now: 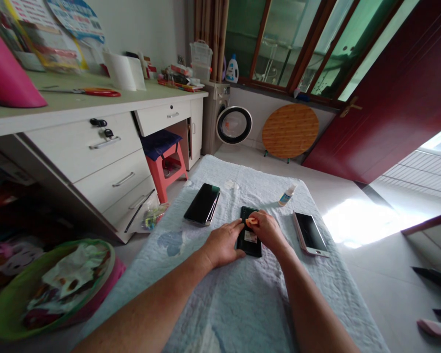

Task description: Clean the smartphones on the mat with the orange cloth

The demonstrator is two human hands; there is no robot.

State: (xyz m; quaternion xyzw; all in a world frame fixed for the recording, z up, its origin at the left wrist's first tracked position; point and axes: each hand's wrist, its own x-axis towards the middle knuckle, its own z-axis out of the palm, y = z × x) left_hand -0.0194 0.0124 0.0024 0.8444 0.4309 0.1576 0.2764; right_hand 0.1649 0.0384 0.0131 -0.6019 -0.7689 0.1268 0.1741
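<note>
A dark phone (248, 246) lies back side up on the blue-white quilted cloth (206, 314), with a pale label on its lower half. My left hand (222, 243) grips its left side, fingertips on the upper part and thumb by the lower edge. Pinched in my right hand (271, 230) is a small orange piece (251, 221), pressed against the upper back of the phone; its exact kind is unclear. To the left rests a black-screened phone (203, 203). A white-framed phone (310, 233) lies on the right, and a small spray bottle (287, 195) stands beyond it.
A green-rimmed basket (112, 260) of crumpled tissues is at the lower left. White drawers (90, 142) and a red stool (161, 171) flank the cloth-covered surface. Farther off are a washing machine with its door open (234, 125), a round wooden board (290, 130) and a red door (375, 88).
</note>
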